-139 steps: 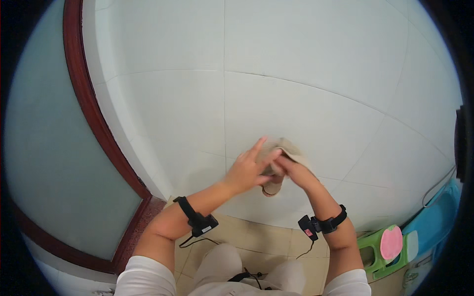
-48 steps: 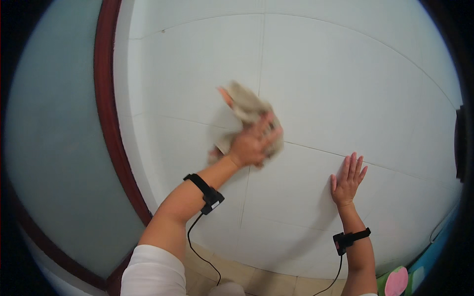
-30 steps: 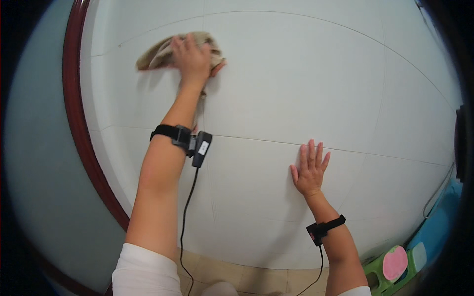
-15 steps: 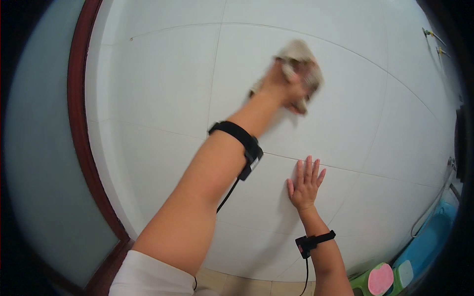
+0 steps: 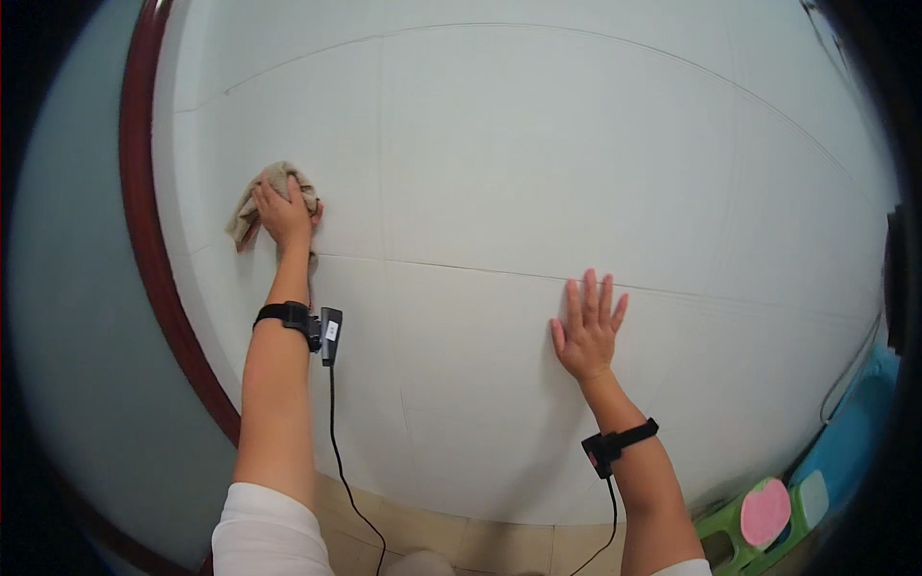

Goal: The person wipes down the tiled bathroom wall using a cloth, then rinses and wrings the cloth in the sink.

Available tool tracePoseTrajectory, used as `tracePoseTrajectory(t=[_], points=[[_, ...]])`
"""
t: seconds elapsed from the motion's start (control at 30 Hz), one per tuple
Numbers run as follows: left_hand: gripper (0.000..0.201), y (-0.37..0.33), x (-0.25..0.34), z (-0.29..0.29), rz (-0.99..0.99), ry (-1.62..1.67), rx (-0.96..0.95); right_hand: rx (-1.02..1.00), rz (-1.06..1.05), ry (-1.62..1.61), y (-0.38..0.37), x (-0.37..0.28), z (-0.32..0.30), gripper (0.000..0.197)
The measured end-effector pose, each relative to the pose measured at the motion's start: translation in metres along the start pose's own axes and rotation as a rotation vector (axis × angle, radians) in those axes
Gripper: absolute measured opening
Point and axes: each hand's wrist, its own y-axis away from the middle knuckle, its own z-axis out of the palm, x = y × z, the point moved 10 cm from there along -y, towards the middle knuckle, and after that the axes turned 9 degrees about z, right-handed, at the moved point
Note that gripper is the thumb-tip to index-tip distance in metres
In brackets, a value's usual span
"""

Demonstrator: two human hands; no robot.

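Observation:
A beige cloth [image 5: 277, 179] is bunched under my left hand [image 5: 285, 217], whose fingers press it against the white tiled wall [image 5: 499, 154]. The cloth's loose edges stick out on both sides of the hand, close to the wall's left end. Lower and to the right, my right hand [image 5: 585, 333] lies flat on the same wall with its fingers spread, just across a horizontal tile joint. It holds nothing. A black strap with a small device and a cable is on each forearm.
A dark red frame [image 5: 144, 192] with a greyish panel [image 5: 67, 240] borders the wall on the left. At the lower right stand green stools, one with a pink seat [image 5: 765, 512], beside a blue tub [image 5: 845, 442]. Beige floor tiles [image 5: 413, 528] run along the wall's foot.
My left hand has swept the cloth from the upper middle of the wall leftward and down to its left side. My right hand stays flat on the wall; the view has shifted somewhat.

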Motion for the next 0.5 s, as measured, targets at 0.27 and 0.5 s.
tracePoseTrajectory(t=[0.27,0.5], points=[[0.056,-0.022,0.182,0.008,0.438,0.275,-0.064,-0.003,0.027,-0.013,-0.003,0.003,-0.004,0.059],[0.071,0.002,0.330,0.046,0.792,0.467,-0.144,-0.070,0.025,-0.020,0.004,0.003,0.017,0.059]])
